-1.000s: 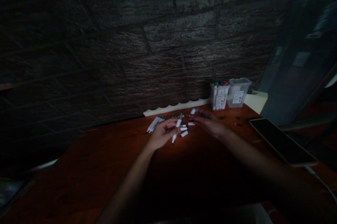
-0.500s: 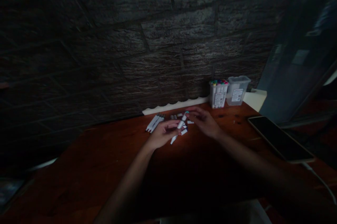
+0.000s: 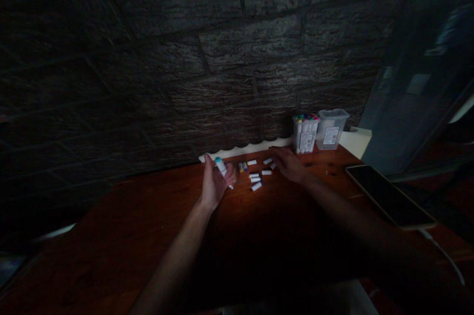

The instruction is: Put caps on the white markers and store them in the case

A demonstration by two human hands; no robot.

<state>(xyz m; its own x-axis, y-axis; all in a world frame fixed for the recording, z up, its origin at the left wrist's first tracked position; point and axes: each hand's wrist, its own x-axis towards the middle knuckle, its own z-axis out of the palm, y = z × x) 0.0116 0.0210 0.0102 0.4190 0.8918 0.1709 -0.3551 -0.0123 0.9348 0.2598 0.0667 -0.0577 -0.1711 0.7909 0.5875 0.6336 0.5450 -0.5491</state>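
My left hand point(image 3: 216, 184) is closed around a white marker point(image 3: 221, 166) with a teal end, which points up and away from me. The marker's thin lower end sticks out below the fingers. My right hand point(image 3: 291, 164) hovers at or rests on the table with its fingers stretched out, close beside a small white cap point(image 3: 273, 166); I cannot tell whether it touches it. Between the hands lie several loose marker caps, among them a white cap point(image 3: 252, 162), a dark-ended cap point(image 3: 256, 186) and a yellow-ended cap point(image 3: 240, 167).
At the back right stand a clear box point(image 3: 305, 135) full of colour-topped markers and a second clear container point(image 3: 332, 130). A phone point(image 3: 388, 196) with a white cable point(image 3: 442, 253) lies to the right. A dark brick wall point(image 3: 229, 68) rises behind the wooden table point(image 3: 148, 216).
My left hand has moved left with the marker and turned its teal end upward. My right hand has come away from the marker to the caps. The row of white markers is now hidden.
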